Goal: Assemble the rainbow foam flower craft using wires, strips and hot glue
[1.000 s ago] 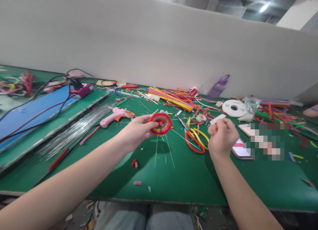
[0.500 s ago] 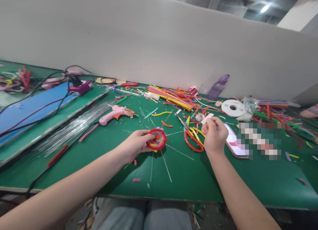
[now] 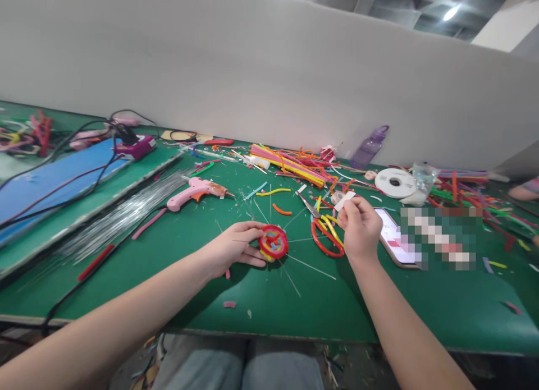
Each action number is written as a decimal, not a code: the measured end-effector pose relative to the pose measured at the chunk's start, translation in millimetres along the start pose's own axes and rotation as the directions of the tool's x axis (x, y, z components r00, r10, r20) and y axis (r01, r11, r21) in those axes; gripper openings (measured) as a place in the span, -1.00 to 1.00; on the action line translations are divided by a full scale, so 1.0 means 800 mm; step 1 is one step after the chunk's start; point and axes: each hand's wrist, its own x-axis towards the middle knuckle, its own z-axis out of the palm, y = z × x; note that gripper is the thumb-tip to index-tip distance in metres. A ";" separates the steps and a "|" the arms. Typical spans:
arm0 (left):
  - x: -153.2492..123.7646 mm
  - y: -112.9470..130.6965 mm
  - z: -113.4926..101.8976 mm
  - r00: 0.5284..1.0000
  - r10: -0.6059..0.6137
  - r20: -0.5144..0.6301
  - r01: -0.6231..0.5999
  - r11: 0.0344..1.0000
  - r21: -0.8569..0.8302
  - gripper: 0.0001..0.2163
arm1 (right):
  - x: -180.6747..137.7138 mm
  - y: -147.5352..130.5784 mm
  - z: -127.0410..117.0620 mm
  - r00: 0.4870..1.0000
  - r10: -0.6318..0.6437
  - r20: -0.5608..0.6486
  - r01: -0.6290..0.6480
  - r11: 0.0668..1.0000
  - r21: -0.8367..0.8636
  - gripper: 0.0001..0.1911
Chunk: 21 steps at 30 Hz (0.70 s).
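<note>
My left hand (image 3: 244, 245) grips the left edge of a round coil (image 3: 273, 242) of fuzzy coloured stems, red at the rim with yellow, blue and orange inside. Thin clear rods (image 3: 311, 266) stick out from it all around. Between the thumb and fingers of my right hand (image 3: 360, 224) is a small white strip (image 3: 344, 201), pinched at its lower end. Just left of that hand lie red-handled scissors (image 3: 326, 238) and a few yellow stem pieces (image 3: 334, 228).
A pink glue gun (image 3: 196, 193) lies on the green table (image 3: 320, 311), left of a bundle of coloured stems (image 3: 290, 165). Clear rods (image 3: 126, 216), a purple power block (image 3: 137, 147), a phone (image 3: 398, 238), a white spool (image 3: 394, 183) and a purple bottle (image 3: 369, 147) surround the work area.
The round coil has shifted slightly right and down, and my left fingers have changed their hold, now at its left edge. My right hand with the white strip has moved slightly left.
</note>
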 end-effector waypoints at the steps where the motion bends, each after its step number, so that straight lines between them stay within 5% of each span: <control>1: 0.000 -0.002 0.000 1.000 0.004 0.010 -0.004 1.000 0.015 -0.72 | 0.000 0.000 0.000 1.000 0.004 -0.002 -0.004 1.000 0.007 -0.74; 21: -0.008 0.005 -0.002 0.989 0.148 0.027 -0.146 0.893 0.425 -0.54 | 0.009 0.019 -0.003 0.974 0.222 0.049 -0.211 0.963 -0.168 -0.71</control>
